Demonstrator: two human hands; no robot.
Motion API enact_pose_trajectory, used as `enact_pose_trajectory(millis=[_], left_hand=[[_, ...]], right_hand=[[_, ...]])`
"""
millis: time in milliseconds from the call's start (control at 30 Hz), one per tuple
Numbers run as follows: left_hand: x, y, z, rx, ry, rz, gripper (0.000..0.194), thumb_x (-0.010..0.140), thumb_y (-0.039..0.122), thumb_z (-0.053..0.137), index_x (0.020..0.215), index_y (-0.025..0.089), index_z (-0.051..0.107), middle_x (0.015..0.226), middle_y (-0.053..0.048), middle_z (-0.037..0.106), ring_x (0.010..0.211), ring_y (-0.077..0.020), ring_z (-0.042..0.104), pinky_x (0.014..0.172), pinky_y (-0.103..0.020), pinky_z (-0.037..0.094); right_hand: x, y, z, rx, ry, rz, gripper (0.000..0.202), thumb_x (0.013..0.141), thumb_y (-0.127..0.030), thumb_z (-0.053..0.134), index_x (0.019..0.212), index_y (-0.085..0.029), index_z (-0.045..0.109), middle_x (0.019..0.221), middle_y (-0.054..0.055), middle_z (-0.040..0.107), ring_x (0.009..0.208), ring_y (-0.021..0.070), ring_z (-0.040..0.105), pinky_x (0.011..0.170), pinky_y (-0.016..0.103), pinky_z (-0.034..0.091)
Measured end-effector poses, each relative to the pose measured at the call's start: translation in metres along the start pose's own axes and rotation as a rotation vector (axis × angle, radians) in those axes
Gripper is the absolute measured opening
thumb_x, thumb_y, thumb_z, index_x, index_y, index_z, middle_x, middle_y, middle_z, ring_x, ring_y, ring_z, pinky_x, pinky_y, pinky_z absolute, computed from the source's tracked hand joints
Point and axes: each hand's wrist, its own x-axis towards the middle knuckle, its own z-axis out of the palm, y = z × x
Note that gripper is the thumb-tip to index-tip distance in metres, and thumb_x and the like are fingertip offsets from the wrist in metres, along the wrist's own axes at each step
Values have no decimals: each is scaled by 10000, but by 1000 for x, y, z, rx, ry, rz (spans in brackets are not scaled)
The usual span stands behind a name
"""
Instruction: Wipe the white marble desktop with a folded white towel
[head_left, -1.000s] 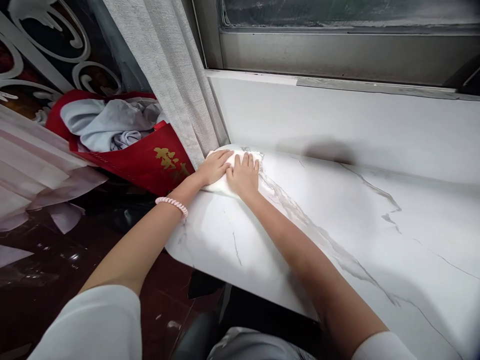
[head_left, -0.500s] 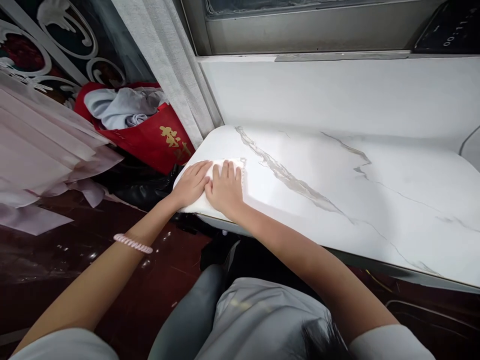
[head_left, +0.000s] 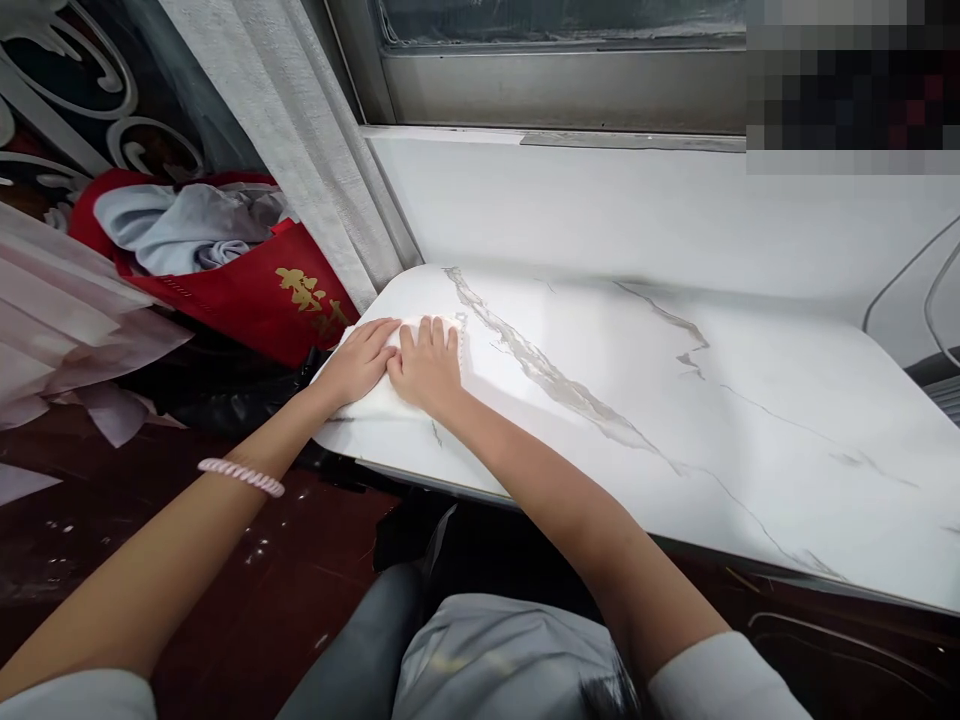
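A white cloth (head_left: 384,402) lies flat on the left end of a white tabletop (head_left: 540,445) with grey marble veins. Both of my hands press down on it side by side. My left hand (head_left: 357,364) rests on the cloth's left part, fingers stretched toward the wall. To its right, my right hand (head_left: 427,366) lies with fingers slightly spread, its thumb close to the left hand. The cloth's scalloped right edge shows just beyond my right fingers. A pink coiled band (head_left: 241,476) is around my left forearm.
Left of the table stands a red bag (head_left: 247,300) stuffed with light grey fabric, beside a pale curtain (head_left: 292,130). Pink draped fabric (head_left: 67,310) hangs at far left. A white wall and window frame (head_left: 562,90) run behind the table; cables (head_left: 896,275) hang at right.
Both hands and the cloth have slid away from the table's front edge, toward the wall. A strip of tabletop now shows in front of the cloth. The camera view has shifted a little.
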Motion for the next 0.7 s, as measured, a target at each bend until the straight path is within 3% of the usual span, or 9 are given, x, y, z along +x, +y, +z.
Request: enact_pose_trajectory(millis=[167,367,533,700], left_hand=[[80,-2,20,11,45,-28,506,929,289,350,1391,155,508,1453,-104,530,1371,-249,438,1192,-431,306],[155,17,39,76,32,-57,512,938,211,343,1408,86,504,1464,-142,526,1374,-256,445,1188,-388,301],[177,30,46,81,33,-36,505,949,199,335,1406,86,516,1455,-140,538,1363,-253,465,1178,-373,311],[169,36,47,104,4,-33,519,969,223,319,1457,117,462,1522,-116,479,1421,-236,405,1202,-386,274]], right_hand=[[62,47,-4,-44,-32,31,527,996,-309,367,1486,-130,442,1590,164,369,1484,312,277,1209,514,171],[111,101,-13,-77,-40,56,524,991,-273,340,1488,-143,443,1591,153,366,1480,297,280,1207,470,174],[120,123,-15,-101,12,92,508,983,-260,319,1452,-159,488,1570,132,404,1459,280,313,1194,458,203],[106,118,-18,-118,15,104,522,994,-264,321,1483,-139,452,1582,151,384,1471,292,303,1202,467,186]])
